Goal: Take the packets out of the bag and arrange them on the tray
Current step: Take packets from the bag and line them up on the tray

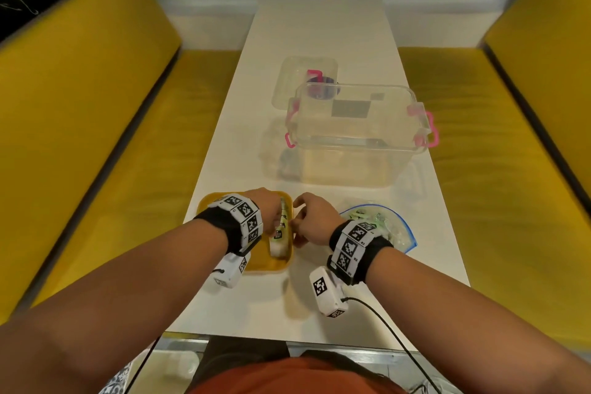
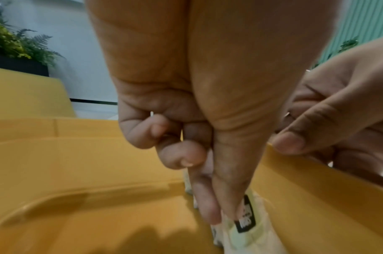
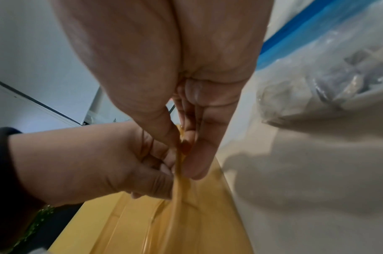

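A yellow tray (image 1: 256, 265) sits at the near left of the white table. My left hand (image 1: 275, 224) reaches into it and pinches a pale packet (image 1: 280, 233) with a black label, held on edge along the tray's right wall. In the left wrist view the thumb and fingers (image 2: 207, 206) clamp the packet (image 2: 244, 223) low over the tray floor (image 2: 88, 180). My right hand (image 1: 297, 227) pinches the tray's right rim (image 3: 179, 180) between thumb and fingers (image 3: 194, 165). The clear zip bag (image 1: 396, 230) with a blue seal lies right of the tray and holds more packets (image 3: 329, 82).
A clear plastic box (image 1: 358, 137) with pink latches stands mid-table. Behind it lies its lid (image 1: 297, 80) over a purple object. Yellow benches (image 1: 96, 137) flank the table on both sides. The table's near edge (image 1: 287, 337) is close to my body.
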Motion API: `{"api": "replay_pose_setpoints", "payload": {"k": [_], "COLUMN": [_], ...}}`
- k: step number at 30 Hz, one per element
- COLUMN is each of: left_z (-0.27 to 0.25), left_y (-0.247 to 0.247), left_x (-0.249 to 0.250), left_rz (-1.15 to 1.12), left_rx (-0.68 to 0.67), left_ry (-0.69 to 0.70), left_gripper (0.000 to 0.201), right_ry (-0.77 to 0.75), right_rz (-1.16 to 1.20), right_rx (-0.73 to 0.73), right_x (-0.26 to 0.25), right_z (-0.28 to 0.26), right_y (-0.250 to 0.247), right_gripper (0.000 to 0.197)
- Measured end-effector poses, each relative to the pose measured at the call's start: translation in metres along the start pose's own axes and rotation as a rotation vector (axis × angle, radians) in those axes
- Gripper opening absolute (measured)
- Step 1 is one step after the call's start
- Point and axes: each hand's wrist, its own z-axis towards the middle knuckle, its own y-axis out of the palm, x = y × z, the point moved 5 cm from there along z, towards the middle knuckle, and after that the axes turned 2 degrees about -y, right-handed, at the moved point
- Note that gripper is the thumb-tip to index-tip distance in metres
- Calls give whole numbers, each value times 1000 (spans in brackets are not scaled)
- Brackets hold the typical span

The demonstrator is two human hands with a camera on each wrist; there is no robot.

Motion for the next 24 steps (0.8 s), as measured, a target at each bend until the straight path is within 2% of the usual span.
{"api": "replay_pose_setpoints", "payload": {"k": [2,5,7,11,14,18,21,24], "left_z": [3,2,-1,-15,-32,-47,-41,-27], "left_y": [0,0,-2,-24,-50,-71,-69,-58], "left_x": [-2,-3,-5,-10,2,49,89,120], "left_rz": [-9,-24,-39,-165,-217,-328,-353,-327], "left_rx": [10,12,37,181,314,420,394,346], "left_ry": [-12,-23,-24,-34,15,192,282,307], "left_gripper": [18,10,14,15,14,16,17,19], "right_ry": [4,13,26,6,-112,-233,-142,16], "right_rz": [-3,-12,-35,-36,-41,-192,-318,-447], "right_rx": [0,-1,8,24,140,394,485,437], "right_x": [0,0,-2,-16,-27,-18,15,56], "right_z": [-1,-2,-4,-16,-28,-50,-61,-67], "right_y": [0,0,-2,-19,-52,-104,-130,-135], "right_gripper": [31,34,34,33,30,27,16,12]}}
